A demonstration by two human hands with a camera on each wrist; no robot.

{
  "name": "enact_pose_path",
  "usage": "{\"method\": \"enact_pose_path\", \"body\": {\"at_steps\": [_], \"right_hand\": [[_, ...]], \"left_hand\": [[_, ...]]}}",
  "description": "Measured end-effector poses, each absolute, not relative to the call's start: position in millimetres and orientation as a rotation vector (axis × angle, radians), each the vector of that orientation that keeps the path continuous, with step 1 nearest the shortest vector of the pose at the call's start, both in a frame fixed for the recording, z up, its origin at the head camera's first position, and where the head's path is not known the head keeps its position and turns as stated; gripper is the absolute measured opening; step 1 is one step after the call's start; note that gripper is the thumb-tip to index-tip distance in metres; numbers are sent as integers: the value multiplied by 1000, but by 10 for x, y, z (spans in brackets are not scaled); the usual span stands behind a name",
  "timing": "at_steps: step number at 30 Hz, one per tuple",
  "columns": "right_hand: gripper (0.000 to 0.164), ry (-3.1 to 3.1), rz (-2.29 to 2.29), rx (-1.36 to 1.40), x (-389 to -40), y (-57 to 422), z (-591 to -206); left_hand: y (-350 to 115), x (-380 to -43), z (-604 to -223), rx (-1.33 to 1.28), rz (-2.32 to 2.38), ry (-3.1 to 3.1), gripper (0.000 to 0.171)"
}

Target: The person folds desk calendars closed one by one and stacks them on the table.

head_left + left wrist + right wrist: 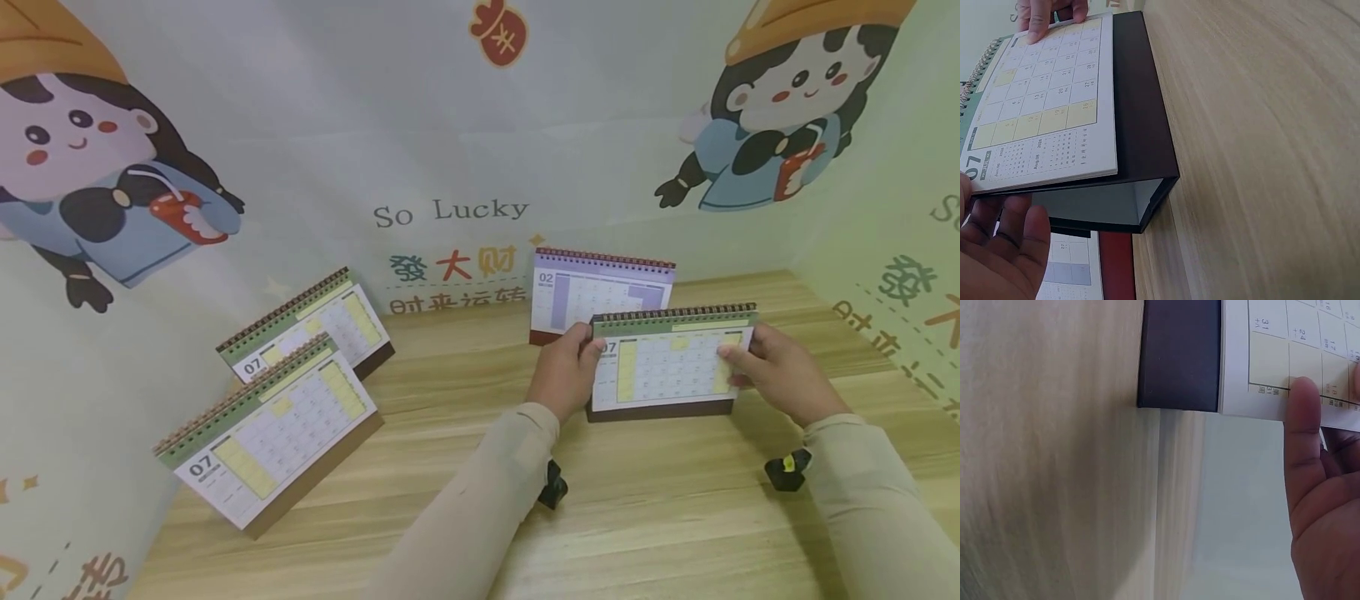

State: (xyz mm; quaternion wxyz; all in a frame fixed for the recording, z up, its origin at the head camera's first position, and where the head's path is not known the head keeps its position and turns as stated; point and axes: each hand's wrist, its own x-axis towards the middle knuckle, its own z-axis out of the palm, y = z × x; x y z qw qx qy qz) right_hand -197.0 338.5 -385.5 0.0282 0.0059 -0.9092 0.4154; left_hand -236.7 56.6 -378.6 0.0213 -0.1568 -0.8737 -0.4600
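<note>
A green-topped desk calendar (671, 367) marked 07, with a dark spiral binding and dark base, stands on the wooden table between both hands. My left hand (561, 372) grips its left side edge, thumb at the front and fingers behind. On the opposite edge, my right hand (793, 375) holds it with the thumb on the page. In the left wrist view, the calendar's hollow stand (1094, 203) shows from the side. Just behind it is a purple desk calendar (600, 279) marked 02, its lower right part hidden.
At the left, two more green 07 calendars stand at an angle, the nearer one (281, 433) overlapping the farther one (360, 312). A printed cloth backdrop (442, 142) rises behind and beside the wooden table (420, 467).
</note>
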Motion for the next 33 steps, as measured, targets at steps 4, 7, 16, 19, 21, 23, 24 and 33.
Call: {"method": "enact_pose_path", "body": {"at_steps": [4,7,16,19,21,23,24,33], "right_hand": [[53,-2809,1267,22,-1981,3398,-3861],[53,-2809,1277,26,-1997,3403,-3857],[48,-2793,1330,60,-2035,3401,-3847],[48,-2793,1344,65,-2050,3412,-3856],[48,-2787,1353,77,-2062,3422,-3862],[47,-2773,1372,103,-2075,3433,-3870],[46,-2764,1382,120,-2083,3440,-3874],[44,-2753,1384,156,-2140,3495,-3889]], "left_hand": [[564,-2352,-3788,-498,-1416,-2708,18],[560,-2341,-3788,-508,-1425,-2702,18],[551,-2316,-3800,-523,-1465,-2676,17],[549,-2311,-3809,-534,-1465,-2671,18],[547,-2309,-3815,-543,-1462,-2670,17],[548,-2306,-3817,-550,-1449,-2675,18],[548,-2305,-3816,-553,-1443,-2678,18],[550,-2269,-3800,-548,-1413,-2713,20]]}}
